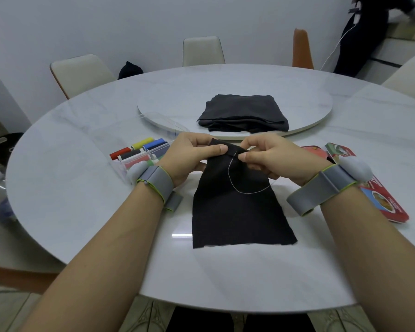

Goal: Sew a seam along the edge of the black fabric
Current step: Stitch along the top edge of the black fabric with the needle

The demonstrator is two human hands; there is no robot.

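Note:
A piece of black fabric (237, 212) lies on the white table, its far edge lifted between both hands. My left hand (192, 154) pinches that folded far edge, thumb on top. My right hand (264, 156) pinches a thin needle (237, 155) at the edge, just right of the left thumb. A pale thread (240, 188) loops from the needle down over the fabric and back toward the right hand. The needle is mostly hidden by my fingertips.
A clear box of coloured thread spools (139, 150) sits left of my left hand. A folded stack of black fabric (242, 113) lies on the round turntable (309, 109). Red packets (383, 200) lie under my right wrist. Chairs ring the round table (82, 188).

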